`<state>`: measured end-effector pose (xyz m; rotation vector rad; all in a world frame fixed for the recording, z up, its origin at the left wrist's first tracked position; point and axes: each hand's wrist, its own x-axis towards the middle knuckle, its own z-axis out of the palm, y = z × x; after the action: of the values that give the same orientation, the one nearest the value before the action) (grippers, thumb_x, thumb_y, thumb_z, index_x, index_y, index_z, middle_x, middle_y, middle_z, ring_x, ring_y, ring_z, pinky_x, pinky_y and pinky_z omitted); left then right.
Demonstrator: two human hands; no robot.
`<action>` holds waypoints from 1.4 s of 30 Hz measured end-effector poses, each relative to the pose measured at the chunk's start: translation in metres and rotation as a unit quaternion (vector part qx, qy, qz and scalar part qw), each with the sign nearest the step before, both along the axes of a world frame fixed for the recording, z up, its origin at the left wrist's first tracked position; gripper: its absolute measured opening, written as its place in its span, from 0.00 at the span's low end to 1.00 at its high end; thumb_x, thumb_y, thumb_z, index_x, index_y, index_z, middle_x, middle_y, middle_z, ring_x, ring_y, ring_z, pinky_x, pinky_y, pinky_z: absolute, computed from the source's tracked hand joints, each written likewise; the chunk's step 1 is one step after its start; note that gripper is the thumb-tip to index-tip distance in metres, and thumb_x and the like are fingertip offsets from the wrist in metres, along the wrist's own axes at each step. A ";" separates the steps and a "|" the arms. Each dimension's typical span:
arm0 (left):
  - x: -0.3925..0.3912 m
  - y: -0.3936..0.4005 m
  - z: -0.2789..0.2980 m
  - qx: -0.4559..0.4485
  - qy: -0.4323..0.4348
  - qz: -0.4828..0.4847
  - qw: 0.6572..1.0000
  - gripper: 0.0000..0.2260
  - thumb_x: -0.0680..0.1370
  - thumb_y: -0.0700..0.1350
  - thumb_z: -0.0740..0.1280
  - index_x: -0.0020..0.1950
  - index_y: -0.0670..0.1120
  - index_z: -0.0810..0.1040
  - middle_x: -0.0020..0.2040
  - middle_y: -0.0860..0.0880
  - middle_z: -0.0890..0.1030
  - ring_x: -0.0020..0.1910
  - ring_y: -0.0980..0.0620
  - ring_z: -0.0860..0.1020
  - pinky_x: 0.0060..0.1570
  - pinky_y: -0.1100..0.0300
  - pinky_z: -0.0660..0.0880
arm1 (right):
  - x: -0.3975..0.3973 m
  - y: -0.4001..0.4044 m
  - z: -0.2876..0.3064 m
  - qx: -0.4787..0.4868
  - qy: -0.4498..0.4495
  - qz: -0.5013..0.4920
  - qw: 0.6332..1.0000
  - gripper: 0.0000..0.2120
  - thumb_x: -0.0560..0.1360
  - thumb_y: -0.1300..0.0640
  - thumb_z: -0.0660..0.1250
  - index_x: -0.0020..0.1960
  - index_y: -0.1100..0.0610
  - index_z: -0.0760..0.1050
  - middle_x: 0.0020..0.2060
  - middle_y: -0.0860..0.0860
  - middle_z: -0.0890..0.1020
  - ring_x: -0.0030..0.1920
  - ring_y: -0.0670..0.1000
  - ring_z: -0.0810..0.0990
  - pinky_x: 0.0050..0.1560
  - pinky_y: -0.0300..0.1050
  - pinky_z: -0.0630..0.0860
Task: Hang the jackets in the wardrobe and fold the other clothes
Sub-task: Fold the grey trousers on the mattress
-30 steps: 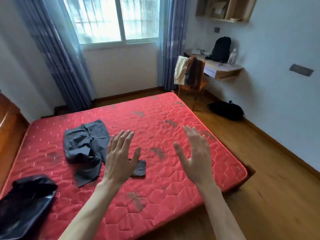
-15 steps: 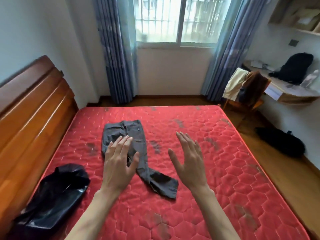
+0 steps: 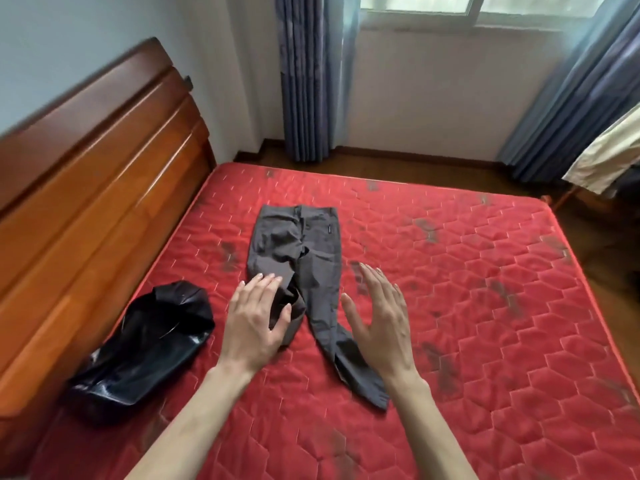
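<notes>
Fingers of the left hand (image 3: 254,322) are extended and held close together, thumb spread to the side; the hand holds nothing and is positioned over the bunched left leg of the grey trousers (image 3: 304,271). Whether it touches the fabric cannot be determined. Fingers of the right hand (image 3: 379,322) are likewise straight and relaxed, palm turned inward, holding nothing, just beside the right edge of the trousers. The trousers lie flat on the red quilted mattress (image 3: 485,306), near its middle. Their long axis runs away from the person: waistband at the far end, toward the window wall; one leg extends to the near end, its hem angled slightly right. A glossy black jacket (image 3: 145,348) lies crumpled to the left, well apart from the trousers, beside the wooden headboard (image 3: 97,188).
</notes>
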<state>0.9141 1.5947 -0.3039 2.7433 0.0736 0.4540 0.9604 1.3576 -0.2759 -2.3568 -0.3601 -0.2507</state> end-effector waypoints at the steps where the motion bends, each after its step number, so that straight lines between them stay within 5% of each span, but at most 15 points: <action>1: 0.008 0.002 -0.010 0.002 0.007 0.004 1.000 0.25 0.82 0.57 0.59 0.75 0.44 0.74 0.73 0.46 0.76 0.77 0.47 0.69 0.79 0.44 0.60 | 0.009 0.003 -0.014 -0.004 0.009 0.005 1.000 0.30 0.82 0.38 0.60 0.81 0.48 0.63 0.78 0.45 0.69 0.80 0.44 0.61 0.80 0.56 0.60; 8: 0.057 0.019 -0.126 -0.005 0.058 0.022 0.998 0.24 0.81 0.55 0.60 0.72 0.44 0.77 0.71 0.47 0.78 0.75 0.47 0.72 0.78 0.46 0.62 | 0.060 0.030 -0.137 -0.038 0.076 0.016 0.996 0.32 0.81 0.34 0.56 0.81 0.47 0.63 0.77 0.45 0.70 0.80 0.44 0.62 0.81 0.46 0.54; 14: 0.092 0.034 -0.269 0.034 0.119 0.001 0.992 0.24 0.80 0.55 0.59 0.69 0.44 0.80 0.67 0.47 0.81 0.71 0.46 0.75 0.75 0.46 0.65 | 0.096 0.058 -0.263 -0.034 0.109 0.001 0.994 0.32 0.80 0.37 0.59 0.79 0.51 0.66 0.75 0.48 0.73 0.77 0.49 0.69 0.76 0.58 0.67; 24: 0.155 0.065 -0.429 0.120 0.162 -0.022 0.979 0.26 0.77 0.51 0.59 0.70 0.38 0.77 0.66 0.41 0.81 0.69 0.40 0.77 0.70 0.41 0.73 | 0.135 0.086 -0.428 -0.118 0.244 -0.038 0.962 0.31 0.82 0.46 0.65 0.82 0.51 0.61 0.69 0.52 0.77 0.67 0.57 0.76 0.64 0.54 0.74; 28: 0.178 0.072 -0.461 0.170 0.202 -0.061 0.963 0.26 0.74 0.49 0.72 0.70 0.39 0.77 0.64 0.41 0.81 0.66 0.41 0.78 0.69 0.42 0.73 | 0.150 0.091 -0.462 -0.156 0.332 -0.056 0.929 0.33 0.82 0.46 0.64 0.83 0.50 0.56 0.67 0.57 0.74 0.66 0.61 0.75 0.63 0.56 0.74; 31: 0.191 0.072 -0.466 0.203 0.215 -0.092 0.951 0.13 0.74 0.49 0.73 0.53 0.43 0.80 0.46 0.44 0.81 0.50 0.42 0.81 0.64 0.44 0.76 | 0.156 0.098 -0.483 -0.112 0.390 -0.084 0.910 0.35 0.81 0.50 0.68 0.82 0.55 0.57 0.64 0.60 0.76 0.66 0.63 0.75 0.63 0.53 0.71; 34: 0.188 0.066 -0.466 0.208 0.258 -0.107 0.937 0.09 0.72 0.47 0.76 0.41 0.47 0.78 0.35 0.46 0.79 0.35 0.43 0.81 0.41 0.51 0.77 | 0.155 0.109 -0.499 -0.043 0.448 -0.109 0.886 0.33 0.78 0.55 0.70 0.79 0.56 0.62 0.50 0.52 0.83 0.60 0.58 0.80 0.56 0.48 0.71; 36: 0.176 0.056 -0.458 0.189 0.295 -0.100 0.931 0.07 0.77 0.49 0.72 0.47 0.47 0.79 0.41 0.46 0.82 0.39 0.43 0.84 0.37 0.53 0.76 | 0.145 0.116 -0.503 -0.041 0.456 -0.125 0.880 0.31 0.77 0.57 0.69 0.77 0.55 0.63 0.48 0.49 0.83 0.60 0.57 0.80 0.56 0.48 0.73; 40: 0.146 0.040 -0.450 0.192 0.395 -0.098 0.893 0.11 0.86 0.49 0.56 0.62 0.47 0.74 0.59 0.44 0.82 0.58 0.40 0.81 0.52 0.50 0.76 | 0.129 0.114 -0.499 -0.177 0.368 -0.167 0.897 0.37 0.76 0.49 0.73 0.79 0.54 0.58 0.67 0.58 0.71 0.67 0.63 0.72 0.63 0.59 0.72; 42: 0.132 0.036 -0.450 0.189 0.416 -0.093 0.884 0.11 0.86 0.48 0.56 0.61 0.46 0.76 0.59 0.43 0.82 0.59 0.39 0.81 0.54 0.49 0.76 | 0.127 0.107 -0.500 -0.082 0.412 -0.182 0.889 0.35 0.78 0.53 0.72 0.78 0.55 0.58 0.67 0.62 0.73 0.65 0.66 0.75 0.62 0.58 0.73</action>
<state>1.0462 1.6309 -0.7540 3.0609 -0.0724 -0.8714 1.0878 1.4644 -0.7761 -2.4288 0.4915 0.6304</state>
